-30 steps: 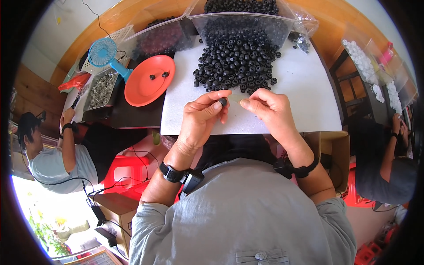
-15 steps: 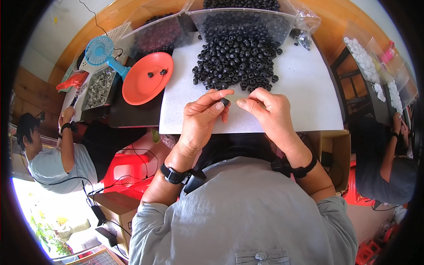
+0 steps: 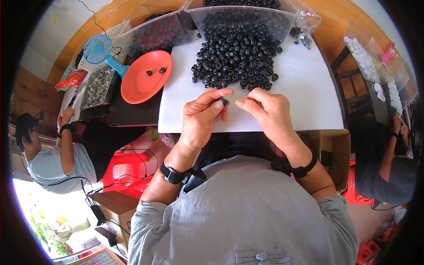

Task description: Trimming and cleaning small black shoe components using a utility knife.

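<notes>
Between the thumb and fingers of my left hand (image 3: 202, 110) is a small black cap-like part (image 3: 224, 101), mostly covered by the fingertips. My right hand (image 3: 269, 108) pinches a thin pale strip (image 3: 234, 98) whose far end reaches the black part; its exact kind cannot be made out. Both hands hover over the near edge of the white mat (image 3: 304, 92). Just beyond them lies a large heap of the same sort of black parts (image 3: 236, 62), spilling out of a tilted clear bin (image 3: 282, 20).
To the left, a red-orange plate (image 3: 141, 86) carries two black parts, beside a blue handheld fan (image 3: 98, 48) and a tray of small metallic pieces (image 3: 99, 88). A plastic bag (image 3: 304, 37) lies at the back right. One person (image 3: 62, 159) works at left, another (image 3: 386, 163) at right.
The view has shifted slightly, with the plate and fan a little further left. Both hands keep nearly the same pose, and the pale strip shows a bit broader between them.
</notes>
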The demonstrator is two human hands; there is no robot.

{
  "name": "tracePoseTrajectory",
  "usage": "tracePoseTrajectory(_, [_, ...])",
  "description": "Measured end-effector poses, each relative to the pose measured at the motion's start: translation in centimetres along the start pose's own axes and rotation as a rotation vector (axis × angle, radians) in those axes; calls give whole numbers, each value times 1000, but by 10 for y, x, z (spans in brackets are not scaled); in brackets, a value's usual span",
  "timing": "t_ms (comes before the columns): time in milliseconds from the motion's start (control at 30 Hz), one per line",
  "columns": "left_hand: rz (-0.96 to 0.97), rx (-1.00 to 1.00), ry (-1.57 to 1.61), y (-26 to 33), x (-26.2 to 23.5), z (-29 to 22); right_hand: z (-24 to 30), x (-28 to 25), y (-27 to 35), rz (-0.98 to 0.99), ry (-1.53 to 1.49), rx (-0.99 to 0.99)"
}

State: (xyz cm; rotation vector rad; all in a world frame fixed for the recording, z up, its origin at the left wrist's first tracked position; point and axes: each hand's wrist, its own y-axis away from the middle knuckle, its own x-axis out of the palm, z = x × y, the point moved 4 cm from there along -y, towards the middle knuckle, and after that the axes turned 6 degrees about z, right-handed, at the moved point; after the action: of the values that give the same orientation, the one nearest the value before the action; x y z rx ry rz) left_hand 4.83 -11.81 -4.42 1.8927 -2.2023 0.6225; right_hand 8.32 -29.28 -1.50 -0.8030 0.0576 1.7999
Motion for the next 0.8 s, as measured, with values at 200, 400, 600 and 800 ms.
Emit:
tracePoseTrajectory(200, [-33,-18,4,-1,-2,2,2,9,5,-45,169,-147])
tracePoseTrajectory(400, [-37,-37,39,0,-1,1,0,1,4,-95,-149,-65])
tracePoseTrajectory(600, [-1,-14,54,2,-3,1,-1,4,4,-98,-46,-47])
tracePoseTrajectory(800, [3,9,52,3,-2,-1,0,4,4,-80,-25,-23])
